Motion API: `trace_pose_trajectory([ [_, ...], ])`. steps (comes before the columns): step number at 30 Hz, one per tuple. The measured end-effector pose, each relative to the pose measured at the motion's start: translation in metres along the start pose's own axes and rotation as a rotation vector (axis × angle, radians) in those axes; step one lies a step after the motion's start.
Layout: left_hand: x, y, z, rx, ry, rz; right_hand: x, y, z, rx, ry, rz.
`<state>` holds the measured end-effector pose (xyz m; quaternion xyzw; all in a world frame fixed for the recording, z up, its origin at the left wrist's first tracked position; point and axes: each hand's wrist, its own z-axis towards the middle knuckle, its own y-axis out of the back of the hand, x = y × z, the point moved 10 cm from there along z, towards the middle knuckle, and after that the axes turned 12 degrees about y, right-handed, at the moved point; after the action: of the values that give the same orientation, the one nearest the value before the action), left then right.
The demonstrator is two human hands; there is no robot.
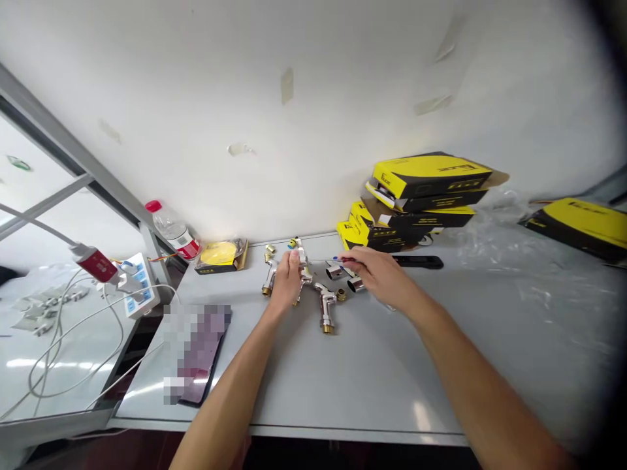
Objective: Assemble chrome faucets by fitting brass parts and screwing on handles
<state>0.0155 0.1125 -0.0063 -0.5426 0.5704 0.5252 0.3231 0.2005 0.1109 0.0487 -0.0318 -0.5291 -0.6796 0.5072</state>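
Note:
My left hand (287,281) is shut around a chrome tap body (302,260), which stands upright above the grey table (343,385). My right hand (377,274) pinches a thin screwdriver (323,260) with a blue and red handle, and its shaft reaches across to the chrome piece. Below my hands lie a chrome tap body with a brass end (326,307) and a similar one (268,281) to the left. Two chrome sleeves (355,283) sit under my right hand. Small brass fittings (270,249) lie at the back.
Yellow and black boxes (426,183) are stacked at the back right, beside crumpled clear plastic (490,241). A black bar (418,262) lies behind my right hand. At left are a blurred phone (198,352), a white power strip (140,284) and a plastic bottle (171,225).

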Motion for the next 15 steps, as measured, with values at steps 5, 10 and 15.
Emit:
trace_pose_trajectory([
  [5,0.001,-0.002,0.000,0.063,0.044,-0.063,0.011,0.004,0.002,-0.053,0.086,-0.060],
  [10,-0.008,0.008,0.001,0.003,0.009,-0.027,0.001,-0.013,-0.002,0.041,-0.016,-0.004],
  [15,-0.016,0.010,0.001,-0.029,-0.152,0.145,-0.011,-0.019,-0.005,0.113,-0.094,-0.029],
])
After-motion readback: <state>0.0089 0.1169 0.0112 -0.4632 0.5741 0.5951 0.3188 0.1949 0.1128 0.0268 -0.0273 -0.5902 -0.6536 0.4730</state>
